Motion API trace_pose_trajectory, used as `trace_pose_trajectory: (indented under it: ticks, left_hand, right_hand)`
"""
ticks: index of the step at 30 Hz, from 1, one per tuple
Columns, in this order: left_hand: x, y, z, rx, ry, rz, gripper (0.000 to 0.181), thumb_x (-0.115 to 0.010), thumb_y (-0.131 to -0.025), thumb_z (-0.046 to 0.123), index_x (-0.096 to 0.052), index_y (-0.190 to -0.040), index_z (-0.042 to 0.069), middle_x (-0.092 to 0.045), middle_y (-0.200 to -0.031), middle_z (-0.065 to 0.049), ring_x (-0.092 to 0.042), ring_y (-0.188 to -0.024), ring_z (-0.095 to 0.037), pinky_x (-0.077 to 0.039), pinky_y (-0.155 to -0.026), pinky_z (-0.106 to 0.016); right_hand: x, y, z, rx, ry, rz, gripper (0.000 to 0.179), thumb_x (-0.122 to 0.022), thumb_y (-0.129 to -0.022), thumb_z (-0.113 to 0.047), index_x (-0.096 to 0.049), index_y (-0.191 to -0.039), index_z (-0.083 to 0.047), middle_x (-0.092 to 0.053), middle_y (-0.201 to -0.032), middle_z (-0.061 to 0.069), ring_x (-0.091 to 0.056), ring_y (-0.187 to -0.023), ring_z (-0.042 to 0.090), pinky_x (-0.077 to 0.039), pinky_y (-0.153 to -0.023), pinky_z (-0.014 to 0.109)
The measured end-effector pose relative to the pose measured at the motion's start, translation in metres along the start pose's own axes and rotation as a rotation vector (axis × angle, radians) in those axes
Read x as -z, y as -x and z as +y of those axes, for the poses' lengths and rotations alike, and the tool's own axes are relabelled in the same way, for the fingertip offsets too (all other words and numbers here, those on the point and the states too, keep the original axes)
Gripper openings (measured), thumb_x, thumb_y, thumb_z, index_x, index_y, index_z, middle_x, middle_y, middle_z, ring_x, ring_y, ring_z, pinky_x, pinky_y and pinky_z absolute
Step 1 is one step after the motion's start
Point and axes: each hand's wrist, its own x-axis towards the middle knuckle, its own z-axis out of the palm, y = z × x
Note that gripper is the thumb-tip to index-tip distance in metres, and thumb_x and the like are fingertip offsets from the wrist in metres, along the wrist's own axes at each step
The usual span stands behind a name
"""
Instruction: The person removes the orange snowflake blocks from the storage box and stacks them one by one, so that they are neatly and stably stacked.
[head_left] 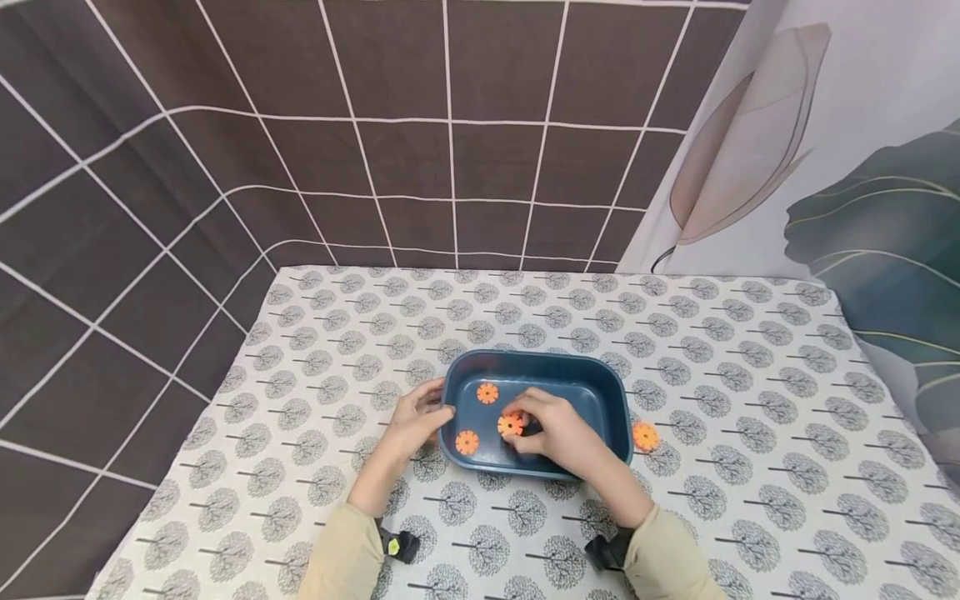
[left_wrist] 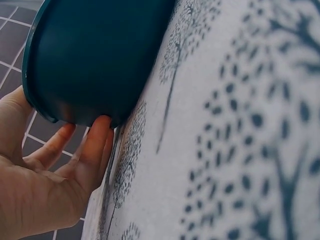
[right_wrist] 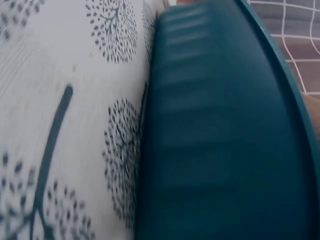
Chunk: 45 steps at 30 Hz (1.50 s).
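Note:
A dark teal rectangular tub [head_left: 540, 356] stands on the cloth-covered table. At its left end my left hand [head_left: 414, 418] holds the wall, thumb over the rim and fingers against the outside; the left wrist view shows those fingers [left_wrist: 97, 145] low on the tub's outer wall. Inside the tub, my right hand [head_left: 553, 427] pinches an orange notched disc [head_left: 510, 426] with a small hole in its centre. Two similar discs lie on the tub floor, an upper orange disc [head_left: 487, 392] and a lower orange disc [head_left: 467, 442]. The right wrist view shows mostly the tub's outer side [right_wrist: 215, 125].
Another orange disc [head_left: 645, 436] lies on the tree-print tablecloth [head_left: 750, 467], just right of the tub. Behind and to the left hangs a dark grid-patterned curtain [head_left: 495, 158]. A pale leaf-print curtain [head_left: 847, 200] hangs at the right.

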Motion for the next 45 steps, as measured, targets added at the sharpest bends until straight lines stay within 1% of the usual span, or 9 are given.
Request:
trace_pose_trajectory:
  ticks: [5, 11, 13, 18, 24, 32, 35, 40, 45]
  left_hand:
    - [-0.003, 0.000, 0.002, 0.010, -0.009, 0.003, 0.060, -0.065, -0.078, 0.010, -0.048, -0.135, 0.016, -0.053, -0.129, -0.012, -0.056, -0.109, -0.026, -0.056, -0.070, -0.031]
    - [-0.004, 0.000, 0.001, 0.013, -0.012, -0.005, 0.061, -0.065, -0.078, 0.011, -0.047, -0.136, 0.015, -0.052, -0.130, -0.012, -0.058, -0.105, -0.025, -0.056, -0.068, -0.031]
    - [-0.004, 0.000, 0.001, 0.007, -0.013, -0.004, 0.060, -0.064, -0.078, 0.011, -0.047, -0.136, 0.015, -0.052, -0.129, -0.012, -0.058, -0.104, -0.024, -0.056, -0.068, -0.031]
    - [-0.004, 0.000, 0.002, -0.001, -0.018, 0.001, 0.060, -0.064, -0.079, 0.010, -0.047, -0.136, 0.015, -0.052, -0.129, -0.012, -0.058, -0.102, -0.024, -0.055, -0.067, -0.031]
    - [-0.003, 0.002, 0.001, 0.004, -0.022, 0.003, 0.059, -0.064, -0.078, 0.011, -0.048, -0.135, 0.016, -0.052, -0.129, -0.012, -0.058, -0.104, -0.024, -0.055, -0.068, -0.031]
    - [0.000, 0.001, 0.000, 0.000, -0.009, 0.002, 0.059, -0.064, -0.078, 0.011, -0.048, -0.135, 0.015, -0.053, -0.128, -0.011, -0.058, -0.104, -0.024, -0.054, -0.068, -0.030]
    - [0.000, 0.000, -0.001, 0.008, -0.013, 0.003, 0.059, -0.064, -0.078, 0.011, -0.048, -0.135, 0.015, -0.053, -0.129, -0.011, -0.057, -0.105, -0.024, -0.054, -0.067, -0.030]
    - [0.000, -0.001, -0.001, 0.011, -0.021, 0.004, 0.058, -0.064, -0.078, 0.011, -0.049, -0.134, 0.016, -0.053, -0.129, -0.011, -0.057, -0.104, -0.024, -0.054, -0.067, -0.030]
    - [-0.001, 0.000, 0.001, 0.019, -0.022, 0.012, 0.058, -0.064, -0.078, 0.010, -0.050, -0.134, 0.017, -0.053, -0.130, -0.011, -0.057, -0.104, -0.024, -0.054, -0.069, -0.030]
  right_hand:
    - [0.009, 0.010, 0.005, 0.014, -0.020, 0.045, 0.026, -0.077, -0.074, -0.017, -0.065, -0.097, -0.013, -0.058, -0.090, -0.007, -0.052, -0.074, 0.004, -0.051, -0.063, 0.021]
    - [0.019, 0.025, 0.015, 0.092, -0.005, 0.130, 0.030, -0.080, -0.068, -0.013, -0.064, -0.093, -0.010, -0.057, -0.083, -0.006, -0.052, -0.070, 0.005, -0.050, -0.058, 0.019]
    - [0.024, 0.029, 0.019, 0.101, 0.009, 0.150, 0.032, -0.081, -0.066, -0.011, -0.064, -0.093, -0.010, -0.057, -0.082, -0.006, -0.052, -0.070, 0.005, -0.050, -0.058, 0.019]
    - [0.038, 0.038, 0.027, 0.071, 0.037, 0.180, 0.035, -0.082, -0.062, -0.008, -0.065, -0.093, -0.010, -0.058, -0.083, -0.007, -0.053, -0.071, 0.003, -0.053, -0.060, 0.020]
    - [0.052, 0.046, 0.032, 0.065, 0.060, 0.208, 0.036, -0.082, -0.061, -0.005, -0.065, -0.092, -0.009, -0.057, -0.080, -0.006, -0.051, -0.068, 0.005, -0.050, -0.057, 0.018]
    - [0.061, 0.052, 0.034, 0.019, 0.063, 0.220, 0.036, -0.082, -0.061, -0.002, -0.065, -0.093, -0.007, -0.060, -0.083, -0.005, -0.052, -0.070, 0.005, -0.053, -0.058, 0.025]
    - [0.067, 0.054, 0.038, 0.036, 0.086, 0.234, 0.038, -0.082, -0.059, -0.002, -0.065, -0.092, -0.006, -0.059, -0.080, -0.005, -0.052, -0.069, 0.005, -0.052, -0.057, 0.023]
    - [0.079, 0.060, 0.045, 0.060, 0.134, 0.278, 0.041, -0.083, -0.054, -0.001, -0.065, -0.091, -0.005, -0.060, -0.080, -0.005, -0.052, -0.069, 0.005, -0.051, -0.059, 0.018]
    - [0.085, 0.066, 0.048, 0.040, 0.149, 0.276, 0.039, -0.082, -0.056, -0.004, -0.065, -0.092, -0.006, -0.061, -0.082, -0.006, -0.053, -0.069, 0.006, -0.053, -0.060, 0.021]
